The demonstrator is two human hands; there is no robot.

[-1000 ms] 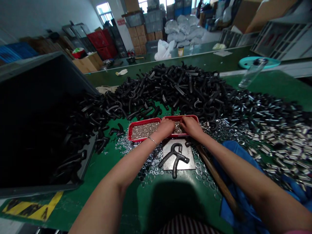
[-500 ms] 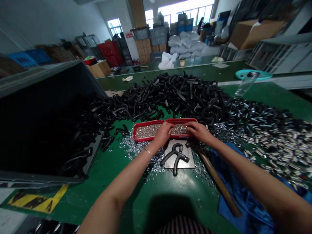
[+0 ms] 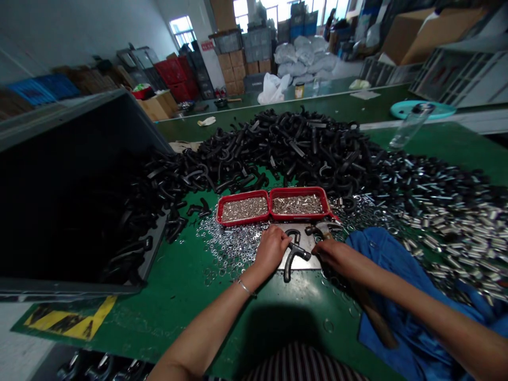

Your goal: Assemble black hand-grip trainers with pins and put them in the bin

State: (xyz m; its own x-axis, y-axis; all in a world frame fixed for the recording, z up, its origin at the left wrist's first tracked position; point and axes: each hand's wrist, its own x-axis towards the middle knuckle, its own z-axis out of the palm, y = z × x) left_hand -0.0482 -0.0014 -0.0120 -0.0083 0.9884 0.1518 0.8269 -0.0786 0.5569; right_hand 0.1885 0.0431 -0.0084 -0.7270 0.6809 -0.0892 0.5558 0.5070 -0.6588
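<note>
Both hands have come back from the red two-compartment tray (image 3: 243,192) to the steel plate (image 3: 306,244), which lies just in front of that tray. The left hand (image 3: 271,251) is now closed over the black forked handle (image 3: 294,255) on the plate, its wrist low and angled in from the lower left. The right hand (image 3: 337,257) reaches in from the right, fingers pointing toward the handle and lying over the wooden-shafted hammer (image 3: 375,317) beside the plate; whether it grips the shaft, I cannot tell. Loose steel washers (image 3: 226,248) spread left of the plate.
</note>
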